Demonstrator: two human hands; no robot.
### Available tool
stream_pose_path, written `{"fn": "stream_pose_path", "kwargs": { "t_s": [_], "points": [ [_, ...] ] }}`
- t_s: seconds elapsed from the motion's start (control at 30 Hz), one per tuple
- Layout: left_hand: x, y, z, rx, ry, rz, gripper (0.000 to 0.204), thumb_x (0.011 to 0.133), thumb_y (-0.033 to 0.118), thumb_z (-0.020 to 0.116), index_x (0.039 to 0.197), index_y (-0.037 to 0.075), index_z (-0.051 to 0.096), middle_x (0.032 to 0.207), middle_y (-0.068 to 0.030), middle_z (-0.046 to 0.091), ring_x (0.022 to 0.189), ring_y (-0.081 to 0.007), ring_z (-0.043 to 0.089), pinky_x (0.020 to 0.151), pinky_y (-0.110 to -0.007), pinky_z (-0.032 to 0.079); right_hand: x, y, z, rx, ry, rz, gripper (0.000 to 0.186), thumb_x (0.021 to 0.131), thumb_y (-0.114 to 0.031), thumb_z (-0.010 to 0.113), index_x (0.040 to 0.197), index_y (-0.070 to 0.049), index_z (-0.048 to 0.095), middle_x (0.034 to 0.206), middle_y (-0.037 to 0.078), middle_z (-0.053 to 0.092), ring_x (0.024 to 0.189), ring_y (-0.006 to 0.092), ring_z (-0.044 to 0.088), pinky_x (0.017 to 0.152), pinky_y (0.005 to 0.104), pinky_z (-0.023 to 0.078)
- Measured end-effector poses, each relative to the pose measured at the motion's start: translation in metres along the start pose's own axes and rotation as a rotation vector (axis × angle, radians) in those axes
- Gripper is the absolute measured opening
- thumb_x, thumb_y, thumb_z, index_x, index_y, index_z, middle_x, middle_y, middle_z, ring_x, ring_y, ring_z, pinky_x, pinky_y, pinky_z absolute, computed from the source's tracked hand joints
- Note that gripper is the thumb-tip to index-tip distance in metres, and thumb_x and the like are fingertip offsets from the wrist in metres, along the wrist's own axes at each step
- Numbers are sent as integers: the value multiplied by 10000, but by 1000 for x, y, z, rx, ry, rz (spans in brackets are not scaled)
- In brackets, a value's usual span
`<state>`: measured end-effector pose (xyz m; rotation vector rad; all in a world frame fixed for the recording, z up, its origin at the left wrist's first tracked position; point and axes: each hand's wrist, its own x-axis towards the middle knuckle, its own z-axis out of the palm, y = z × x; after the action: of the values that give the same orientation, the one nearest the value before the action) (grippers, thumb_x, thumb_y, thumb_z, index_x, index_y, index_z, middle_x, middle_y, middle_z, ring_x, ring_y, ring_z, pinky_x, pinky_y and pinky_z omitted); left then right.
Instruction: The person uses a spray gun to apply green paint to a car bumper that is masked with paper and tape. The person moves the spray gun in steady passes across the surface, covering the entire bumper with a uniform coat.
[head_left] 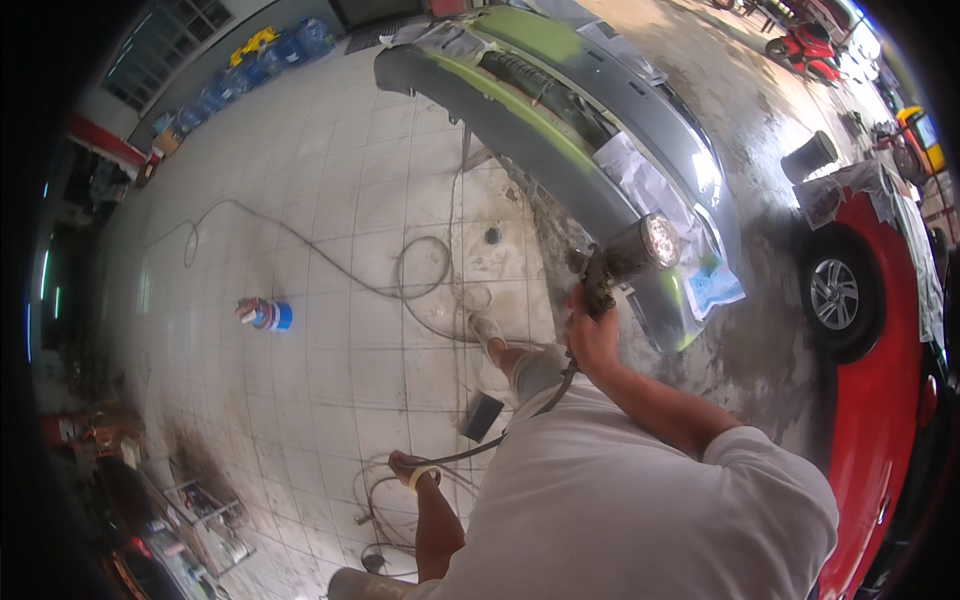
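My right hand [594,338] grips a spray gun [598,284] with a round metal cup [640,246], held over the near end of a car bumper [440,92]. The bumper is grey with yellow-green patches, and sheets of masking paper [632,172] cover parts of it. From the gun an air hose [566,385] runs down across my body. Low on the left, my left hand [408,464] is closed around that same hose, away from the bumper. My right fingers are partly hidden behind the gun's handle.
Hose loops [330,258] lie over the tiled floor [340,370]. A blue can [275,316] stands to the left, and a dark flat block [483,416] lies near my legs. A red car [868,430] borders the right side. Blue water jugs [285,50] line the far wall.
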<state>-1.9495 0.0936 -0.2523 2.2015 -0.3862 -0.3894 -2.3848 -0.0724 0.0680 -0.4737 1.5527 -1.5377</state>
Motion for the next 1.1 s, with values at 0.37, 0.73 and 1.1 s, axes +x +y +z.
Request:
{"fn": "stream_pose_path", "kwargs": {
  "t_s": [0.37, 0.73, 1.1],
  "points": [
    [169, 206, 109, -18, -362, 295, 169, 961, 66, 652, 1125, 97, 626, 1012, -69, 693, 968, -195, 662, 845, -326, 541, 148, -54, 213, 70, -50, -147, 288, 1028, -280, 638, 1130, -11, 612, 830, 24, 622, 759, 117, 571, 690, 299, 469],
    [228, 342, 247, 83, -897, 480, 491, 901, 37, 682, 1366, 105, 539, 1237, -162, 627, 1151, -247, 611, 964, -344, 490, 227, -105, 267, -63, 6, -80, 381, 1027, -423, 613, 1057, -44, 588, 754, 30, 621, 434, 76, 458, 371, 284, 359],
    [362, 484, 414, 290, -1002, 872, 189, 956, 243, 691, 1114, 141, 706, 849, -134, 708, 836, -317, 712, 755, -388, 554, 304, -131, 432, -187, 202, -162, 441, 1031, -467, 580, 1055, -27, 569, 752, 37, 594, 432, 96, 479, 360, 288, 368]
  ]
}}
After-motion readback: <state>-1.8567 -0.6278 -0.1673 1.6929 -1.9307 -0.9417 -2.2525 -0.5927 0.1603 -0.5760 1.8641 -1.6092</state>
